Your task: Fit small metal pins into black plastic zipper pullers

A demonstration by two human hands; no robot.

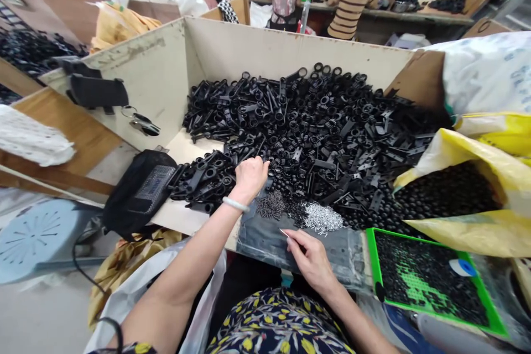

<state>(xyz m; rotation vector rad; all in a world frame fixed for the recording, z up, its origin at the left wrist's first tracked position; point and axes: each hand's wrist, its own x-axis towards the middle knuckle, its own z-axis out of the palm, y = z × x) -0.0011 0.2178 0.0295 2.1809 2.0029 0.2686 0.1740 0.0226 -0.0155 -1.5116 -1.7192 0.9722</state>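
My left hand (251, 176), with a pale bangle at its wrist, is closed at the near edge of a large heap of black plastic parts (290, 116); what its fingers hold, if anything, is hidden. My right hand (307, 257) pinches a small thin metal pin (284, 232) over the grey work surface (265, 239). Just beyond the right hand lies a pile of silver pins (322, 217), and left of that a pile of darker small pieces (271, 204).
A green tray (370, 254) of small black pieces stands at the right, below a yellow bag (456, 232) of black balls. A black pouch (143, 191) and keys (144, 124) are at the left. Several people (350, 3) work behind the bin wall (265, 47).
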